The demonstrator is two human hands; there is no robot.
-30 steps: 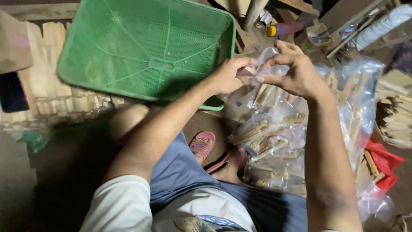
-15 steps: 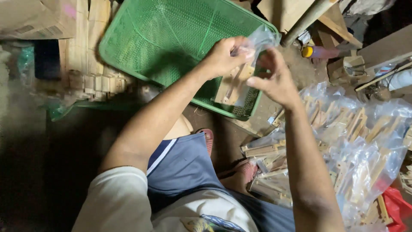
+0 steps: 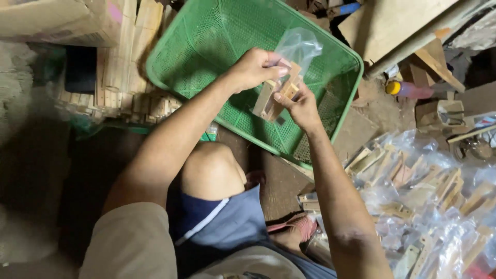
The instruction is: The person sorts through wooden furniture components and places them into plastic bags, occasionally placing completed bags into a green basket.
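A clear bag [image 3: 298,47] of wooden pieces [image 3: 274,95] is gripped by the left hand [image 3: 256,67] and right hand [image 3: 301,106]. It is held over a green basket [image 3: 206,41] on a cluttered floor [image 3: 372,111], near bagged packets [image 3: 434,201].

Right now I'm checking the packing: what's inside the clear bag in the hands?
Light wooden pieces sit in the clear plastic bag, held over the green basket. The left hand and right hand cover parts, so their count is unclear.
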